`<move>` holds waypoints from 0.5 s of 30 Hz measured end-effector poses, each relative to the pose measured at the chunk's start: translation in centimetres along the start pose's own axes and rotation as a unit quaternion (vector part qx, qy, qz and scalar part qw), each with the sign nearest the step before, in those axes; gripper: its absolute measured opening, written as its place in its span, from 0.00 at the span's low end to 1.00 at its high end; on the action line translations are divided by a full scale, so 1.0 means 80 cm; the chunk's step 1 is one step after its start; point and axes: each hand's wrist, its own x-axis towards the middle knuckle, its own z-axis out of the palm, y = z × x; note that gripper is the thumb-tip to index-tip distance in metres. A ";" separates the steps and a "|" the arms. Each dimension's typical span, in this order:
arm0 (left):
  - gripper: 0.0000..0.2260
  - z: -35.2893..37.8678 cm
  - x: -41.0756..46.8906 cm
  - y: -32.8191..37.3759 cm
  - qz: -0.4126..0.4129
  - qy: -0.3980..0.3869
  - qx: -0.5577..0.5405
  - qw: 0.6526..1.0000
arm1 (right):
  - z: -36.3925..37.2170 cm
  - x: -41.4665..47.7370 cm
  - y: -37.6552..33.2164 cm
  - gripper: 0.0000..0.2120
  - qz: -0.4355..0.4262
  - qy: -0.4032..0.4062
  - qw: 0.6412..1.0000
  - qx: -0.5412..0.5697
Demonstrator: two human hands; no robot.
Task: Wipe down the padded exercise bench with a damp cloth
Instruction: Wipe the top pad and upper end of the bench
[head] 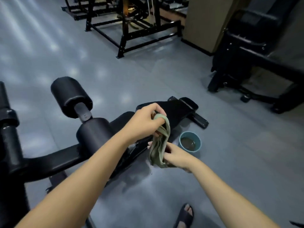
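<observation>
Green cloth (160,145) hangs bunched over the black padded bench (174,111). Left hand (144,122): fingers curled round the cloth's top. Right hand (178,156): fingers pinch its lower part. Left: two foam rollers (70,94) on the bench frame. Right, on the floor just beside the bench: teal basin (198,146) holding murky water (188,143). Near: sandalled foot (185,214). Far: black rack (131,30). Far right: dark machine (255,60).
</observation>
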 end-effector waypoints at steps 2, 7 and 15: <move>0.06 0.038 0.048 0.005 -0.017 0.001 -0.026 1.000 | -0.050 -0.004 0.025 0.11 0.041 0.034 0.997 0.053; 0.03 0.133 0.175 0.021 -0.086 -0.007 -0.026 0.996 | -0.191 -0.013 0.083 0.24 0.070 0.038 0.960 0.268; 0.04 0.234 0.326 0.072 -0.128 0.001 -0.070 0.989 | -0.388 0.020 0.136 0.15 0.069 0.043 0.995 0.052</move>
